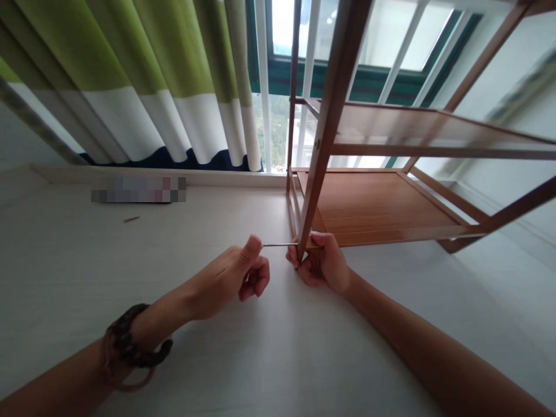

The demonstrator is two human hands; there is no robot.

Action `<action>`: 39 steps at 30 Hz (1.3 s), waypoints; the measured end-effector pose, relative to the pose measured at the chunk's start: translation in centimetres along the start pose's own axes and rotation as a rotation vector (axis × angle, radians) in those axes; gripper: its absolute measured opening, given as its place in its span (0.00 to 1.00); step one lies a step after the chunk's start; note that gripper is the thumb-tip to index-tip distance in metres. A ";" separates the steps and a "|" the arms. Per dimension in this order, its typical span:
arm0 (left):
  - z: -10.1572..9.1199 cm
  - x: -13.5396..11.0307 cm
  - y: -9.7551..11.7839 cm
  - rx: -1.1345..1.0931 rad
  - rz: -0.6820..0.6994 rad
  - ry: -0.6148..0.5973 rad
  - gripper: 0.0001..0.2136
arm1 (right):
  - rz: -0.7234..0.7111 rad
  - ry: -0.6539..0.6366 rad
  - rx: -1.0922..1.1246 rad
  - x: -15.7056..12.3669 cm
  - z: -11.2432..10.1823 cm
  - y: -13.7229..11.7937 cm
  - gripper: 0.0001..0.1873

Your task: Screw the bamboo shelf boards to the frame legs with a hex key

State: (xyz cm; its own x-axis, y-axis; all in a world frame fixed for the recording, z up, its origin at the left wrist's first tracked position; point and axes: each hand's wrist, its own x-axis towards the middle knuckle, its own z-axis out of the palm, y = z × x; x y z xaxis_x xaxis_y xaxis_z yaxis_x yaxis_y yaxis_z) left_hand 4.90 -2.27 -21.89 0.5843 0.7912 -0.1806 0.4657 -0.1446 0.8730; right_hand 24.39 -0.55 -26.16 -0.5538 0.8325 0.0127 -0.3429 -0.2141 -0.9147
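Note:
My left hand [234, 269] is closed, with its thumb on top, around a hex key [280, 244]. Only a thin straight metal shaft shows; the end inside the fist is hidden. The shaft reaches right to the bottom of the front leg [319, 156] of a brown wooden shelf rack. Gripping that corner from the other side is my right hand [324, 260], its fingers wrapped behind the leg and the thumb by the lower shelf [386, 200]. Whatever the tip meets at the leg is hidden by the fingers. A bolt head [317, 143] shows higher on the leg.
The rack's middle shelf [391, 127] extends right. On the pale floor [208, 359], a small thin piece [131, 219] lies at the left, near a blurred-out flat item [139, 190]. Behind are a green and white curtain [165, 75] and a barred window [347, 35].

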 end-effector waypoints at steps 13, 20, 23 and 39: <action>0.0 1.8 -0.4 -0.074 0.083 0.022 0.16 | 0.030 0.023 0.003 -0.1 0.1 0.0 0.22; 0.1 2.0 -1.1 0.629 0.201 0.315 0.14 | 0.046 0.039 -0.006 0.1 0.2 -0.3 0.22; 0.3 1.6 -1.0 0.506 0.142 0.276 0.16 | 0.039 0.011 0.005 0.2 0.0 -0.2 0.22; 0.8 2.4 -1.1 -0.693 -0.089 0.066 0.17 | 0.055 -0.149 0.064 0.0 -0.9 -0.2 0.20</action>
State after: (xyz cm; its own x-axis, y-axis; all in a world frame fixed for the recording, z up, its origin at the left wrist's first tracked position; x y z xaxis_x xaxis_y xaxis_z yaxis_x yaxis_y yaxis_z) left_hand 6.30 -0.73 -23.67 0.5121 0.8199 -0.2561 -0.0342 0.3173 0.9477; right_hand 25.16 0.00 -26.35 -0.6777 0.7349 0.0278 -0.3543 -0.2931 -0.8880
